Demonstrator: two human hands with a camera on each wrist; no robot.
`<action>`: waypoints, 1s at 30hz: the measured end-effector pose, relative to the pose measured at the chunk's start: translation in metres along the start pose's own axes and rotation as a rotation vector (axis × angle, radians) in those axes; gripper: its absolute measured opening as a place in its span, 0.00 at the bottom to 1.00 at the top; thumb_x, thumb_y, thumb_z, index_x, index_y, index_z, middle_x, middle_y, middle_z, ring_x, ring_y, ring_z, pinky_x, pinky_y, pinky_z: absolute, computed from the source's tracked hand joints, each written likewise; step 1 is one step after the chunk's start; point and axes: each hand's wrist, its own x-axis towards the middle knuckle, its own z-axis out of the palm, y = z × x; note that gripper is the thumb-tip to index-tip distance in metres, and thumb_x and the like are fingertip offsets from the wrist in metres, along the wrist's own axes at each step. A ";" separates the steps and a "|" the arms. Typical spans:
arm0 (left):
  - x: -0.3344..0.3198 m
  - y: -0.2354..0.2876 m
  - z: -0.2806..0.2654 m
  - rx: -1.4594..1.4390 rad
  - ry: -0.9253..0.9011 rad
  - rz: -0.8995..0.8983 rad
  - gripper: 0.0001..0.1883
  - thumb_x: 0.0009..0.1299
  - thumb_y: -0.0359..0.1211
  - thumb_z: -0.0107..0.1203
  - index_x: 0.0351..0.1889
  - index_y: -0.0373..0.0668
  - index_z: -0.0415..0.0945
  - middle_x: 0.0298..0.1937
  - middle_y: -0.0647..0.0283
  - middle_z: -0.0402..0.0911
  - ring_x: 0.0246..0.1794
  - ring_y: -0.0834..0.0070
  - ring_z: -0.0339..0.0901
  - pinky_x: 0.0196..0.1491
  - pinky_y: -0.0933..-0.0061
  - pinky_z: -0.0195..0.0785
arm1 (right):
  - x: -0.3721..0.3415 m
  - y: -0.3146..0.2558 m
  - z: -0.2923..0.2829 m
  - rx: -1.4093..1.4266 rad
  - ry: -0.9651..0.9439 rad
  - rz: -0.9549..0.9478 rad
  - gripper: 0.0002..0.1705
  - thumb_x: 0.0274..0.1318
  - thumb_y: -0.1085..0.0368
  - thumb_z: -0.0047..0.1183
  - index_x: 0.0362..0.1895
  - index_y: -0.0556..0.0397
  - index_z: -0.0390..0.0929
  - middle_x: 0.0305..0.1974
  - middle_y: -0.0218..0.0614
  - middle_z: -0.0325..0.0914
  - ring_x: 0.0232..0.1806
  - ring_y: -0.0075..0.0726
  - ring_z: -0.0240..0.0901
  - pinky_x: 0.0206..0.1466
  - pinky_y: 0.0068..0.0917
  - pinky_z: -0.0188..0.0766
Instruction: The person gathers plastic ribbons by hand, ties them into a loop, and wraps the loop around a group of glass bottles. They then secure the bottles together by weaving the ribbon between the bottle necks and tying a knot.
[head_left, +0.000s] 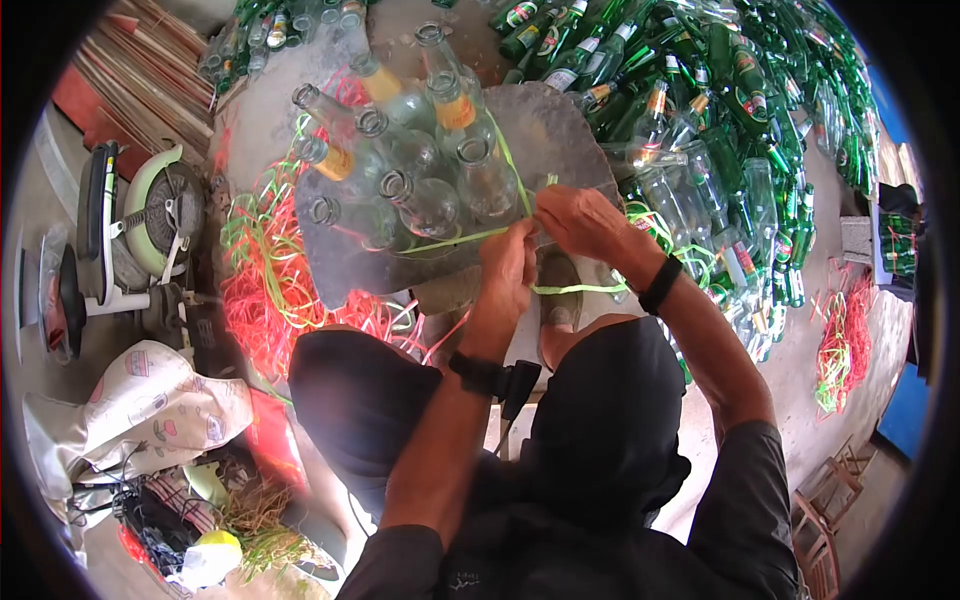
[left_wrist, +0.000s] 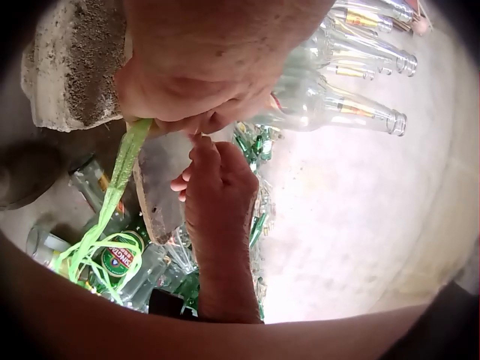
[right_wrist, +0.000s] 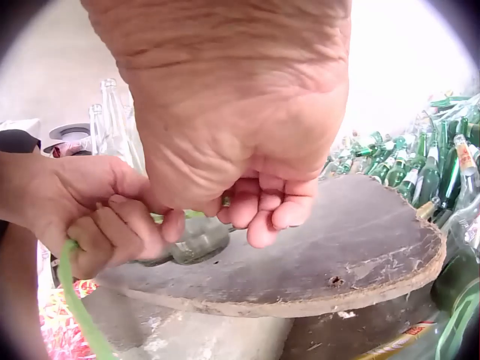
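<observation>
Several clear glass bottles (head_left: 425,205), some with gold neck labels, stand bunched upright on a dark board (head_left: 555,125). A light-green plastic strap (head_left: 455,241) runs around the bunch. My left hand (head_left: 508,268) grips the strap at the board's near edge, fingers curled round it, and a length of strap (left_wrist: 124,165) trails down from the fist. Close beside it, my right hand (head_left: 590,225) pinches the strap near the bunch's corner. In the right wrist view the left fingers (right_wrist: 112,236) meet the right fingertips (right_wrist: 262,225); the crossing of the strap is mostly hidden behind them.
A large heap of green and clear bottles (head_left: 700,120) lies right of the board. Tangled red and green straps (head_left: 265,270) cover the floor at left, with another bundle (head_left: 843,340) far right. A small scooter wheel (head_left: 165,215) and a patterned cloth (head_left: 150,400) are at left.
</observation>
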 end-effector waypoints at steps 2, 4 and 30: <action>0.003 0.001 -0.004 -0.013 -0.005 0.014 0.07 0.69 0.35 0.60 0.31 0.47 0.75 0.18 0.80 0.60 0.11 0.88 0.51 0.15 0.78 0.37 | 0.006 0.005 0.001 -0.071 0.010 0.012 0.07 0.64 0.66 0.51 0.34 0.55 0.71 0.31 0.45 0.72 0.33 0.59 0.74 0.34 0.50 0.71; 0.004 0.001 -0.006 -0.027 -0.010 0.025 0.06 0.68 0.33 0.61 0.31 0.46 0.75 0.18 0.80 0.59 0.11 0.89 0.51 0.15 0.78 0.36 | 0.012 0.006 0.003 -0.104 -0.001 0.054 0.06 0.64 0.66 0.51 0.34 0.54 0.71 0.31 0.45 0.72 0.34 0.59 0.75 0.35 0.50 0.71; -0.005 0.000 -0.012 -0.072 0.092 0.140 0.04 0.68 0.32 0.62 0.35 0.43 0.82 0.18 0.78 0.61 0.12 0.88 0.51 0.15 0.78 0.39 | 0.019 0.000 0.023 -0.030 0.028 0.224 0.04 0.60 0.69 0.53 0.37 0.54 0.71 0.34 0.49 0.75 0.37 0.63 0.76 0.36 0.51 0.74</action>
